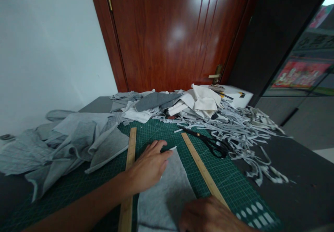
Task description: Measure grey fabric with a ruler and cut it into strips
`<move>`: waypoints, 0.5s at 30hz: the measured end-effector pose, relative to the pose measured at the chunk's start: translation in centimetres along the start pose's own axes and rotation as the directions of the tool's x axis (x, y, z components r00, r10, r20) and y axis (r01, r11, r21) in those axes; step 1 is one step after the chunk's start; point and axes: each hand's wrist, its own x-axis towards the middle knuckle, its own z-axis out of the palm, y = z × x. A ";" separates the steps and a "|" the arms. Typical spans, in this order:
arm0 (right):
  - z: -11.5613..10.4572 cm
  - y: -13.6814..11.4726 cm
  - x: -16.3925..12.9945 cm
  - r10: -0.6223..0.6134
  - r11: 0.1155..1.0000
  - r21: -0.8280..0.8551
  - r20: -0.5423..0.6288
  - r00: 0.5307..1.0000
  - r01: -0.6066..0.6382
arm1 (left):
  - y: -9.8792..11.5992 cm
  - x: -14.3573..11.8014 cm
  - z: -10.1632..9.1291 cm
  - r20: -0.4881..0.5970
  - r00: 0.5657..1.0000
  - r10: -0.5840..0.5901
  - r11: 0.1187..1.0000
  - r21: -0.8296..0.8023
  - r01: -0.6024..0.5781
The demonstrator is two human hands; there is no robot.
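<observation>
A grey piece of cloth [168,195] lies on the green cutting mat [153,133], its far corner narrow and slightly curled. My left hand [150,166] rests on the cloth's upper left part with its fingers stretched and apart. Near the bottom, my right hand [206,214] is at the cloth's right edge, dark and blurred, its fingers mostly hidden. One wooden ruler [132,145] lies left of the cloth, partly under my left forearm. A second wooden ruler [200,166] slants along the right side and passes behind my right hand. Black-handled scissors [208,141] lie beyond that ruler.
Crumpled grey cloth [78,138] is heaped on the left. Along the back lie more fabric pieces [159,101], with a white box [240,95] at the back right. Thin cut fabric strips [242,127] spread over the dark table [294,176]. A brown door [161,37] stands behind.
</observation>
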 end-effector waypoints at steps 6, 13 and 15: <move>-2.5 -0.4 0.4 0.035 0.999 -0.030 0.152 0.988 -0.031 | -1.8 0.8 -1.5 -0.019 0.998 -0.056 0.992 -0.114 0.054; -0.7 -0.3 0.9 0.031 0.998 -0.060 0.106 0.994 -0.025 | -2.4 1.7 -1.0 -0.127 0.987 -0.096 0.983 -0.169 0.074; 0.0 -0.7 1.5 -0.005 1.000 -0.022 0.121 0.993 0.008 | -1.6 2.0 -0.7 -0.193 0.981 -0.029 0.990 -0.143 0.001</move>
